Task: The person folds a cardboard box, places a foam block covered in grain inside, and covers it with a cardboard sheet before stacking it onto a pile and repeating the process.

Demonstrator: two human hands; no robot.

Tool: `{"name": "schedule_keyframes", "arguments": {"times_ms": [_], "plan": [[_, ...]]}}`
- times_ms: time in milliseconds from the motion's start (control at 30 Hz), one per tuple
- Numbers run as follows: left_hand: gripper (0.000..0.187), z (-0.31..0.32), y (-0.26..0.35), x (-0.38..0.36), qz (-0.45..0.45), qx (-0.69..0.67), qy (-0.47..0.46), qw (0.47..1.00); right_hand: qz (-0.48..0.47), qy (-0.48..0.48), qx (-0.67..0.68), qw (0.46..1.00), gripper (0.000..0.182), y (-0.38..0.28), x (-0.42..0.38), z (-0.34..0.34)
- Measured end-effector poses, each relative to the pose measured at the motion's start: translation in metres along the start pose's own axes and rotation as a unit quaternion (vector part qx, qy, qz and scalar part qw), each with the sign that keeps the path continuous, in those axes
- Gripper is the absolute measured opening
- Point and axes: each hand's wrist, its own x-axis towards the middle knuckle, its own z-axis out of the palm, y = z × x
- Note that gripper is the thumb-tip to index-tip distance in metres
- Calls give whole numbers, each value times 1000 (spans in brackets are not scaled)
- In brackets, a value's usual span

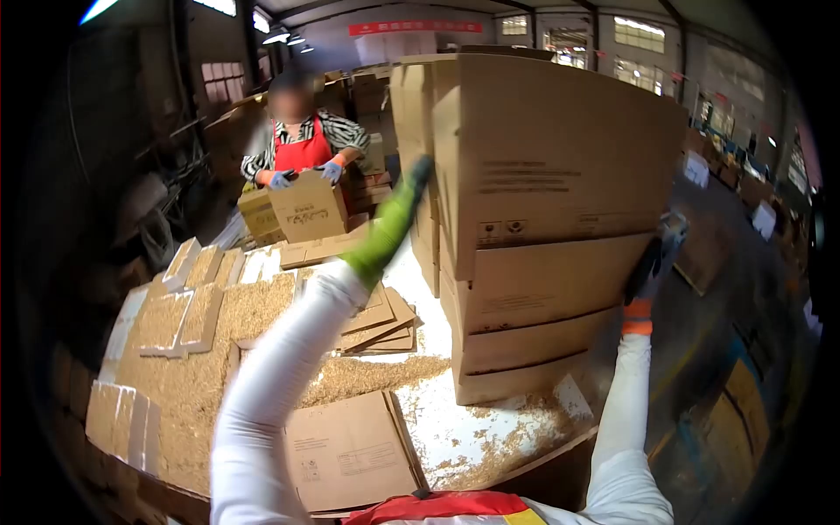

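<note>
A big brown cardboard box (560, 166) is held up over the table, tilted, with its flaps hanging down. My left hand (395, 214), in a green glove with a white sleeve, presses against the box's left side. At the box's right edge my right hand (658, 254), in a dark glove with an orange cuff, grips the side panel. More stacked or folded box panels (525, 350) show below it, resting on the white table (455, 429).
Straw-like packing chaff (201, 367) covers the table's left part, with flat cardboard sheets (350, 451) and small open boxes (166, 319). Across the table a person in a red apron holds a small box (308, 208). Cartons are piled behind and on the right floor.
</note>
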Motion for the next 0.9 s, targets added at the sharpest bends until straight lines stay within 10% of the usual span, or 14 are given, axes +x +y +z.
{"name": "schedule_keyframes", "arguments": {"times_ms": [67, 133, 333, 433, 567, 700, 900], "plan": [[57, 38, -93, 10, 274, -45, 79, 957, -21, -1, -9, 1000, 47, 14, -2, 3], [54, 82, -61, -7, 164, 35, 184, 968, -41, -8, -25, 999, 49, 32, -3, 0], [70, 92, -77, -27, 249, 83, 210, 942, -54, -157, -112, 980, 52, 173, 15, -86], [97, 86, -139, -107, 25, -117, 187, 975, -58, -86, -59, 993, 45, 163, -11, -75], [132, 123, -294, -221, -59, 169, 40, 983, -257, -98, -296, 915, 49, 75, -24, -37], [111, 163, -283, -202, -89, 155, 254, 950, -452, -109, -409, 785, 57, 51, 3, -10], [102, 165, -297, -155, -90, 130, 295, 942, -357, -124, -423, 824, 62, 215, 42, -6]]}}
